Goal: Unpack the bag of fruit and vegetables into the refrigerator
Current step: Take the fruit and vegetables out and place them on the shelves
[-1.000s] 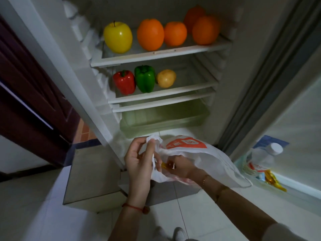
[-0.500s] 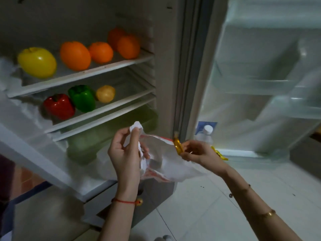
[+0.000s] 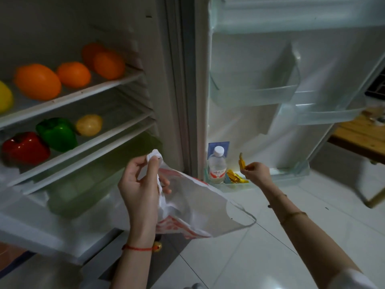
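Bag (image 3: 200, 207) of white plastic hangs from your left hand (image 3: 141, 184), whose fingers pinch its bunched handle, the rest sagging to that hand's right. Your right hand (image 3: 255, 173) is closed on a small yellow-orange item (image 3: 241, 162), raised just right of the bottle (image 3: 217, 165) in the door's bottom rack (image 3: 235, 185).

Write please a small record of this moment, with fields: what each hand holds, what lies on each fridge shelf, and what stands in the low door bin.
left hand: left hand bunches the handle of the white plastic bag
right hand: right hand pinches a small yellow item, kind unclear
upper shelf: oranges, yellow apple
middle shelf: red pepper, green pepper, yellowish round item
door bin: bottle, yellow packets
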Available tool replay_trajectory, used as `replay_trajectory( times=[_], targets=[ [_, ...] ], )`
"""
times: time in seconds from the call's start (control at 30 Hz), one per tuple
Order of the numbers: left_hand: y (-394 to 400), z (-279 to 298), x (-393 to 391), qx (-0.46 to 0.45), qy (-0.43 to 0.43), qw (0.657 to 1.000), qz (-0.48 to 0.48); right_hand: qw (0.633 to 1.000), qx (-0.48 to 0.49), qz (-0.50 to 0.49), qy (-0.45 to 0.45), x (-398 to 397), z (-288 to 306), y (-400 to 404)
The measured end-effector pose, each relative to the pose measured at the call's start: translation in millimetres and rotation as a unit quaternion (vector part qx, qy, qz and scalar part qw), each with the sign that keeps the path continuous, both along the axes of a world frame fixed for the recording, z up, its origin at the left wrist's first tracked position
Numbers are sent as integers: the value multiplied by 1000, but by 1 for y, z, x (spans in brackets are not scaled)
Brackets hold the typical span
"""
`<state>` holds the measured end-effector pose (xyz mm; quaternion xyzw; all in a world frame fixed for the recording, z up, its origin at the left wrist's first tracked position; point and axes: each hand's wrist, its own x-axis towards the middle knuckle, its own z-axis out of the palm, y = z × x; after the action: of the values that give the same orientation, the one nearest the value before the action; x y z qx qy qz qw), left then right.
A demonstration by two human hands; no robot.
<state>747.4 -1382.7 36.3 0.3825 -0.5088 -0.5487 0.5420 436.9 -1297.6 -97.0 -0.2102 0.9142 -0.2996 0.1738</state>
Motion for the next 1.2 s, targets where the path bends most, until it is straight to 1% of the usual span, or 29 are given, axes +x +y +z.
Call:
replay_trajectory(
  times=[0.13,0.23,0.4,0.47,0.53,0.57,0.63,0.7,0.77,1.07,1.2],
  targets=[
    [0,-5,4,11,-8,1000,13,995,85,44,-27,-2,-22,-19],
    [1,-7,8,29,-4,999,28,988,132,73,-24,-1,-34,-29],
    [0,-10,10,52,3,998,40,981,172,90,-17,2,-33,-32],
    [0,-10,10,60,7,997,42,985,152,82,15,8,-21,-27],
    [0,-10,10,61,10,997,48,992,86,70,59,18,-4,-17],
    [-1,-9,9,60,9,997,52,993,46,76,73,23,5,-11],
    [-2,-8,8,57,9,997,57,989,8,135,60,41,23,5],
    [-3,-7,6,51,5,997,65,977,0,214,5,62,37,21],
    [-5,-9,5,39,-17,996,80,963,-7,266,-33,80,46,31],
    [-11,-5,18,-6,-23,983,181,936,21,349,33,103,46,17],
    [-15,0,34,-16,-5,975,221,922,32,386,22,111,50,2]
  ],
)
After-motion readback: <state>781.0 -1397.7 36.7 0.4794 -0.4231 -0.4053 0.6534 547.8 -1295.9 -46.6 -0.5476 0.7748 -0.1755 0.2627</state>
